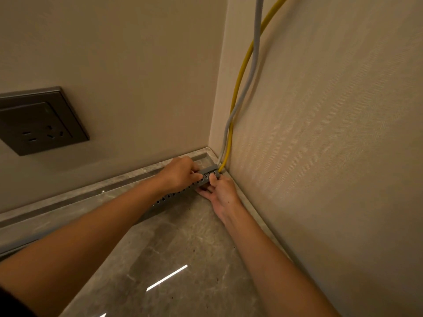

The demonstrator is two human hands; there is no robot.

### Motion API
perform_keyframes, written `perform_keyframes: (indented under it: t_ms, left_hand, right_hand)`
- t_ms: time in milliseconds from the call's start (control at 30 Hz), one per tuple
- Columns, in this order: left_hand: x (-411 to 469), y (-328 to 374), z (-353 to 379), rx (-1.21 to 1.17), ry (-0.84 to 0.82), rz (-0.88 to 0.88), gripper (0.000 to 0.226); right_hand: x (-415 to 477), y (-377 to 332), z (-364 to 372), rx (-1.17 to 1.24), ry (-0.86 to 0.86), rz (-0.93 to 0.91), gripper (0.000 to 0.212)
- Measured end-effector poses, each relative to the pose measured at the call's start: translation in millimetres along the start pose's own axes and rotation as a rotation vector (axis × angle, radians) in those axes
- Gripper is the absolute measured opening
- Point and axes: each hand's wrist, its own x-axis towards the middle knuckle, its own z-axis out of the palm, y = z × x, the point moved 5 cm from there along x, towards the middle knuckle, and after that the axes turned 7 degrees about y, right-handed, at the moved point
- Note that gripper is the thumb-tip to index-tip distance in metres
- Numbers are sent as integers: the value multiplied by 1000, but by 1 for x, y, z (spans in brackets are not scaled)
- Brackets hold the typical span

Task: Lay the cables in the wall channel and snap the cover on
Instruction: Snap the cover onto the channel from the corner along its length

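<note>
At the corner end of the channel [207, 176] by the skirting [68, 203], our L hand [180, 173] curls over its top, R hand [220, 191] pinches its side. Yellow cable [235, 92] & grey cable [257, 42] enter there; we'd press both fully down before capping

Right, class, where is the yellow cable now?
Head view, right of centre: the yellow cable runs down the wall corner beside the grey cable to the end of the slotted channel, by the right hand.

Beige walls [137, 53] meet; dark socket [39, 121] (left); marble floor [183, 259].
</note>
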Motion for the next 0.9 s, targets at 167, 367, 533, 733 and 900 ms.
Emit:
perform_keyframes:
  t_ms: [167, 367, 533, 733, 900]
  left_hand:
    - [-8, 8, 8, 249, 82, 131, 26]
    - [-28, 3, 33, 466, 180, 213, 45]
    - [-31, -6, 38, 550, 165, 193, 52]
    - [-32, -6, 34, 713, 211, 281, 57]
    - [-30, -4, 37, 691, 248, 234, 64]
  right_hand:
    - [5, 1, 1, 42, 36, 7, 31]
    - [-1, 2, -7, 33, -74, 13, 29]
    - [-1, 5, -7, 47, -100, 41, 27]
    - [-6, 3, -11, 70, -123, 87, 29]
    - [-4, -4, -8, 104, -3, 144, 32]
